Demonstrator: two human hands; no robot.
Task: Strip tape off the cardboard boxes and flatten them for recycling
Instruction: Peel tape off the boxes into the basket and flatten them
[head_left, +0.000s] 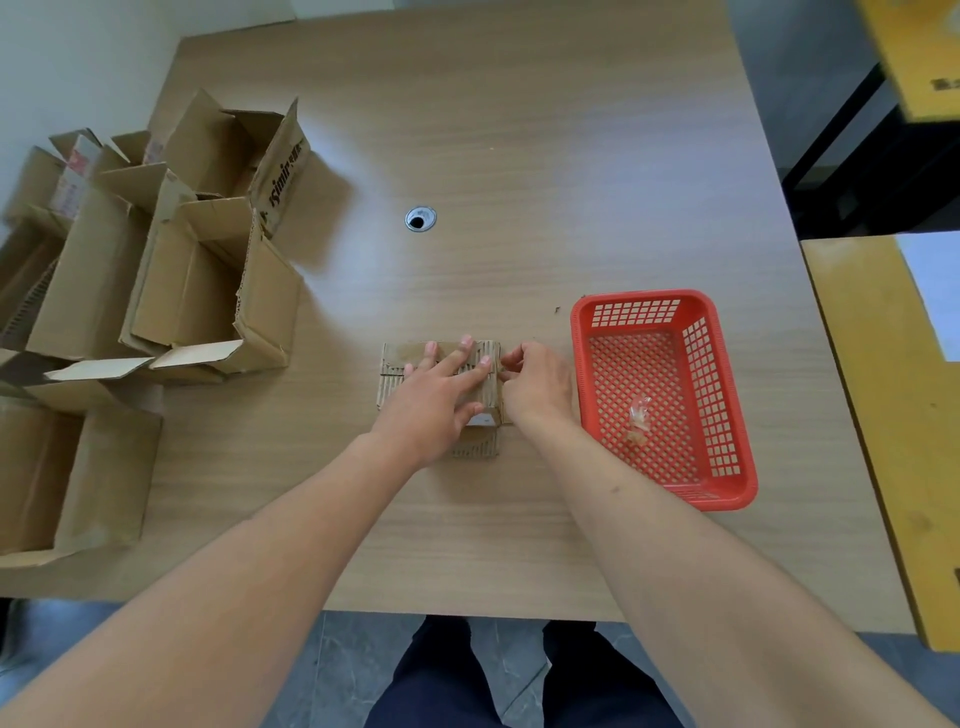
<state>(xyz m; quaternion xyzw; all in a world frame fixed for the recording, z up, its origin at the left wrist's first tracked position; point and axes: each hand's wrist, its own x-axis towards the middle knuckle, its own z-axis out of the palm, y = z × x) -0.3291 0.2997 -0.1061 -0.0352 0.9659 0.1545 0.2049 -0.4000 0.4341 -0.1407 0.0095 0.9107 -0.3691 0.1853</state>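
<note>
Cardboard box (395, 371), lying mid-table, is what we are pinning under our left hand (441, 395), fingers spread flat, while our right hand (537, 387), nearer its right edge, is pinching there, presumably at tape.

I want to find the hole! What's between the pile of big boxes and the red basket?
In the head view, bare wooden table with a round cable hole lies between the boxes and basket.
</note>
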